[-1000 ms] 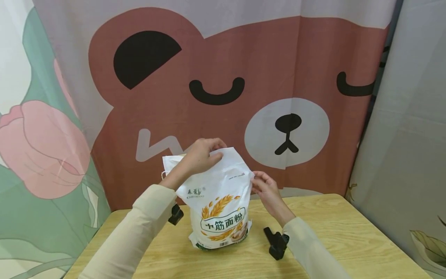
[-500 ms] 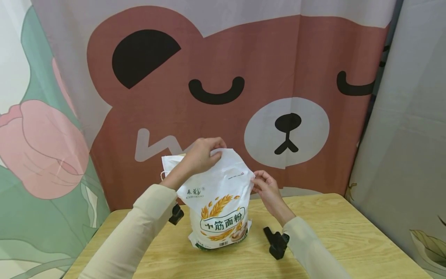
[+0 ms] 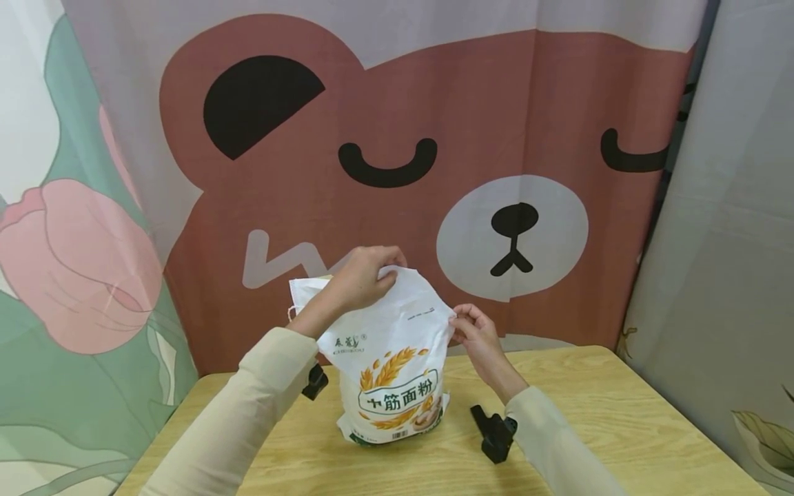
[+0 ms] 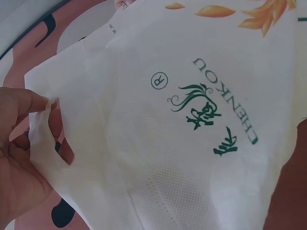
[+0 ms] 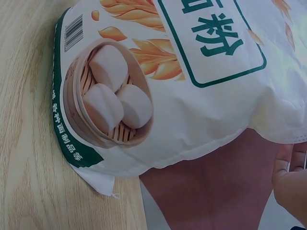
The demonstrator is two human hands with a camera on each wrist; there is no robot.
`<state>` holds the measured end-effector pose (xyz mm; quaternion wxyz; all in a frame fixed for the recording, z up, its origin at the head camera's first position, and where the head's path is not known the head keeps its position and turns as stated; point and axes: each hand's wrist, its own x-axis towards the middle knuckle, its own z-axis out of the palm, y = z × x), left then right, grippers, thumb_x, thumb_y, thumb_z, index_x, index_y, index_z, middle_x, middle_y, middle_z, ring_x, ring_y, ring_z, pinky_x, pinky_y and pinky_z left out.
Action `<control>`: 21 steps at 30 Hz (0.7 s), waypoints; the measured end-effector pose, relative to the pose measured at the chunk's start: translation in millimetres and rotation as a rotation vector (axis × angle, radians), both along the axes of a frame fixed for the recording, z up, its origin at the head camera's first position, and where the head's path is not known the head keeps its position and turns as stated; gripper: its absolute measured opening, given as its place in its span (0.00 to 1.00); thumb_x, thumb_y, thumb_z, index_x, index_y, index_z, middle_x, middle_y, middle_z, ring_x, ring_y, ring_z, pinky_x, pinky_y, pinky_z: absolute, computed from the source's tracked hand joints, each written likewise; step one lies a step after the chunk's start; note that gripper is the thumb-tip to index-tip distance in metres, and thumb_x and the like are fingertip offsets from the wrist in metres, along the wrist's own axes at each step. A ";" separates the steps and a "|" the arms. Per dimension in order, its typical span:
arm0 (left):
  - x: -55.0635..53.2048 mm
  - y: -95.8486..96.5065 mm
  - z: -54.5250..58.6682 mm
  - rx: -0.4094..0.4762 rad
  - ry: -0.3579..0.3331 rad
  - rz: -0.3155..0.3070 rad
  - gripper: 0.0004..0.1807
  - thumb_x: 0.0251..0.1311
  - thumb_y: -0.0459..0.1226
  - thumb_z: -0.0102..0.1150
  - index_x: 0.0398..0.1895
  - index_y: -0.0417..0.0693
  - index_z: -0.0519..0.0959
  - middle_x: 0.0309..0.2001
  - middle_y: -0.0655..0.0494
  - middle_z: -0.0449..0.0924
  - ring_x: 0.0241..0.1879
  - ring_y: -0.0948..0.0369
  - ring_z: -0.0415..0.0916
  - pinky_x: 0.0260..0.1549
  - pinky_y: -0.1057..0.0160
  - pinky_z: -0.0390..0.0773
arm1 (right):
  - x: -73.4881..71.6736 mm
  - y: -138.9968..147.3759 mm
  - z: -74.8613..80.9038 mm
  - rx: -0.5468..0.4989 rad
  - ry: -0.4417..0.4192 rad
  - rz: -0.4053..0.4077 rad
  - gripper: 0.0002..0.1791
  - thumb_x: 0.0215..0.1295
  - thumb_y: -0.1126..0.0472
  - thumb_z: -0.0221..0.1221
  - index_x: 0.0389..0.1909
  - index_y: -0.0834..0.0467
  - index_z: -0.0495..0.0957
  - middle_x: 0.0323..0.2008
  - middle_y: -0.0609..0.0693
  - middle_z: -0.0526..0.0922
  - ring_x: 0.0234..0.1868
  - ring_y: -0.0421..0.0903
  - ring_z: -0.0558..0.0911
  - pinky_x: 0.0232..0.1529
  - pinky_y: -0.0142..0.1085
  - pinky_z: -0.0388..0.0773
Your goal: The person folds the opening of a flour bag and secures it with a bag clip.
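A white flour bag (image 3: 397, 331) with wheat ears and green lettering stands upright on the table, its loose top raised. My left hand (image 3: 366, 279) is at that top edge; in the left wrist view, thumb and fingers (image 4: 36, 101) pinch the strip beside the slot-shaped handle hole of the bag (image 4: 144, 143). At the bag's right upper edge, my right hand (image 3: 480, 341) pinches the corner between thumb and fingers. The right wrist view shows the right hand (image 5: 292, 187) at the frame's edge, its fingertips partly hidden by the bag (image 5: 192, 120). The bag's inside is hidden.
The light wooden table (image 3: 577, 406) carries the bag near its middle. Behind the table hangs a curtain (image 3: 484, 117) with a bear print. Black devices sit at both wrists, the right device (image 3: 494, 434) beside the bag and the left device (image 3: 315, 382) partly behind the sleeve.
Both hands keep their hold on the bag. The bag's top edge has sunk slightly and its right corner has shifted a little to the right with my right hand.
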<state>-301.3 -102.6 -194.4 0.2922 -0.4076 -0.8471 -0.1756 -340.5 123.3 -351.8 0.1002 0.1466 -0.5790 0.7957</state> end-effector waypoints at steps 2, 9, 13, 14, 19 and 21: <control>-0.7 0.9 0.0 -0.005 0.002 -0.001 0.07 0.61 0.26 0.53 0.36 0.43 0.80 0.36 0.52 0.81 0.30 0.59 0.74 0.31 0.61 0.74 | 0.0 -0.1 0.1 -0.002 -0.003 0.002 0.04 0.68 0.71 0.53 0.40 0.62 0.71 0.37 0.50 0.74 0.38 0.44 0.76 0.42 0.38 0.75; 1.3 4.5 7.4 -0.114 -0.136 0.049 0.08 0.64 0.29 0.51 0.42 0.45 0.79 0.41 0.52 0.81 0.33 0.57 0.74 0.36 0.60 0.74 | 0.0 2.2 -3.1 -0.002 -0.014 0.022 0.06 0.68 0.69 0.54 0.44 0.63 0.70 0.40 0.53 0.73 0.39 0.46 0.77 0.41 0.37 0.76; 2.4 2.0 12.3 -0.159 -0.199 0.076 0.10 0.65 0.30 0.48 0.45 0.48 0.78 0.36 0.54 0.80 0.26 0.58 0.70 0.31 0.62 0.71 | -0.3 2.7 -5.6 -0.007 -0.012 0.073 0.06 0.69 0.69 0.52 0.45 0.60 0.70 0.41 0.53 0.73 0.39 0.46 0.76 0.40 0.37 0.76; 2.8 1.3 13.0 -0.164 -0.212 0.081 0.11 0.66 0.30 0.47 0.45 0.49 0.77 0.34 0.55 0.79 0.24 0.59 0.69 0.29 0.62 0.71 | -0.4 2.9 -6.3 -0.011 -0.010 0.084 0.06 0.69 0.70 0.52 0.45 0.60 0.70 0.42 0.53 0.73 0.38 0.46 0.76 0.40 0.37 0.76; 3.1 -1.9 14.4 -0.169 -0.234 0.069 0.12 0.68 0.31 0.44 0.47 0.50 0.76 0.29 0.57 0.76 0.22 0.60 0.67 0.26 0.63 0.69 | 0.1 3.4 -8.5 -0.063 0.011 0.101 0.08 0.68 0.72 0.53 0.42 0.57 0.71 0.40 0.52 0.71 0.38 0.46 0.76 0.38 0.35 0.76; 2.8 -2.9 14.8 -0.170 -0.233 0.060 0.12 0.68 0.31 0.44 0.47 0.50 0.76 0.28 0.57 0.76 0.21 0.60 0.67 0.26 0.63 0.69 | 0.3 3.4 -8.9 -0.082 0.016 0.102 0.08 0.68 0.73 0.53 0.41 0.56 0.72 0.39 0.52 0.71 0.38 0.46 0.76 0.38 0.34 0.76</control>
